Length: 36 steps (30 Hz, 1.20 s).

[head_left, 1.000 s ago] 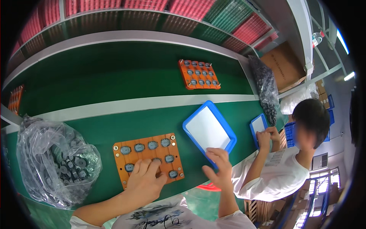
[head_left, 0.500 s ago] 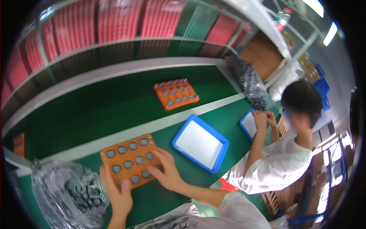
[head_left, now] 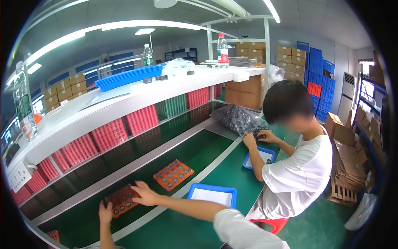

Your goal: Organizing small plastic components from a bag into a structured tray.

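Note:
An orange tray [head_left: 122,203] with rows of round dark pieces is at the green belt [head_left: 155,200], beyond the pale metal strip. My left hand [head_left: 105,213] grips its left edge, thumb toward the top face. At the right edge my right hand [head_left: 146,194] has its fingers on the tray, the arm reaching across from the right. Whether the tray rests fully on the belt I cannot tell. A second orange tray [head_left: 174,174] with similar pieces lies farther right on the belt. Part of another orange tray [head_left: 54,235] shows at the lower left.
Right of my arm lies a blue-rimmed white tray [head_left: 234,198]. A co-worker [head_left: 299,174] in white sits at the right, hands near a plastic bag [head_left: 234,118] of dark parts and a smaller blue tray [head_left: 248,162]. A white shelf [head_left: 124,98] with bottles runs above red and green stacks.
My hands have carried the orange tray forward, from the near worktop over the metal strip to the belt. My view has tilted up, bringing in the shelf and room.

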Available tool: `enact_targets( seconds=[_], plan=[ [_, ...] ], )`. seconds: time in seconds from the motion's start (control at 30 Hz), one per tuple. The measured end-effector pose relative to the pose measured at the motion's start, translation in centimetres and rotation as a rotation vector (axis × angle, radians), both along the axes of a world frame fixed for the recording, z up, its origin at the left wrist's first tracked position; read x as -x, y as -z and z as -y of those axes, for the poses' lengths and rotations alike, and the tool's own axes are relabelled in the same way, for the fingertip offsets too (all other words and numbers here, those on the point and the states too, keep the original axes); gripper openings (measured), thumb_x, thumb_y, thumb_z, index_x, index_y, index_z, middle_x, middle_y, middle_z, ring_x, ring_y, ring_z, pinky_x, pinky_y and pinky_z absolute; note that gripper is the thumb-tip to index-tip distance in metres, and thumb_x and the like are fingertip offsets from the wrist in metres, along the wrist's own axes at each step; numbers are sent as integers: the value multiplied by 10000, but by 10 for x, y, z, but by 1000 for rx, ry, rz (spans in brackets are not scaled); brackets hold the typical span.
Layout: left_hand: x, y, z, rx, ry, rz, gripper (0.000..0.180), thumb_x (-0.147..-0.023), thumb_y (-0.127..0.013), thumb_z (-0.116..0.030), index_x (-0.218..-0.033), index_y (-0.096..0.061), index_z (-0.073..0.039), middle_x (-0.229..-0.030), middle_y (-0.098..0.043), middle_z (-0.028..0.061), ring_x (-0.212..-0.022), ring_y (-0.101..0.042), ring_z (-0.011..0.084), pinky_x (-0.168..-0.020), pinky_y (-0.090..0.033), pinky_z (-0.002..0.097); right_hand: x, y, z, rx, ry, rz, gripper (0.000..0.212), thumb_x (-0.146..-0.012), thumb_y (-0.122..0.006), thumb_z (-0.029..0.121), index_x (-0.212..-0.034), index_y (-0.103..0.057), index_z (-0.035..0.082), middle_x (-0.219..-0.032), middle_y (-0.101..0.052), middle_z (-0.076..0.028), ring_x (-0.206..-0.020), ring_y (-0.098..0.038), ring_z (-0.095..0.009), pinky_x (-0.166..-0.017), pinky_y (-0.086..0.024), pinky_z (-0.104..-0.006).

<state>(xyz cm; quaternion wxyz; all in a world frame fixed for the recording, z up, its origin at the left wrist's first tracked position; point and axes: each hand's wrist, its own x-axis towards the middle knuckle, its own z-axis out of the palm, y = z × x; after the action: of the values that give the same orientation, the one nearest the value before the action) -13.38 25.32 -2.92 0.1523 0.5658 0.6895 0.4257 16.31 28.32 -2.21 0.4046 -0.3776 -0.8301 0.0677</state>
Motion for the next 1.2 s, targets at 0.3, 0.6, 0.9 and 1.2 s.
enact_targets(
  seconds=[0.3,0.6,0.9,1.2],
  plan=[
    [-9,-145,302,648,338,141,386,-1014,-588,-359,-1197,-703,-39,-1375,-605,229,-1204,-587,374,-1062,-418,490,-287,-22,137,625,975,323,524,-910,-620,475,-1211,-690,52,-1281,-621,-219,-1257,-542,-379,-1023,-458,-499],
    [75,-25,253,814,-138,-571,864,-896,-593,-646,-1532,-418,-88,-1484,-486,277,-1367,-414,545,-1125,-324,606,-155,16,129,119,252,436,259,-898,-663,333,-1001,-745,110,-1015,-656,-138,-1068,-615,-346,-928,-518,-470],
    [25,-16,269,594,-339,-645,732,-871,-633,-578,-1493,-475,-227,-1606,-318,218,-1392,-341,545,-1069,-299,710,-60,16,141,65,-15,402,287,-907,-649,329,-1037,-744,92,-1019,-644,-142,-1074,-602,-346,-917,-512,-472],
    [31,1,254,404,-211,-701,452,-890,-639,-446,-1211,-675,-130,-1153,-643,256,-1112,-600,442,-921,-508,536,-73,18,119,-6,-228,432,242,-868,-673,256,-1046,-741,108,-936,-704,-140,-938,-677,-339,-833,-545,-485]
  ],
)
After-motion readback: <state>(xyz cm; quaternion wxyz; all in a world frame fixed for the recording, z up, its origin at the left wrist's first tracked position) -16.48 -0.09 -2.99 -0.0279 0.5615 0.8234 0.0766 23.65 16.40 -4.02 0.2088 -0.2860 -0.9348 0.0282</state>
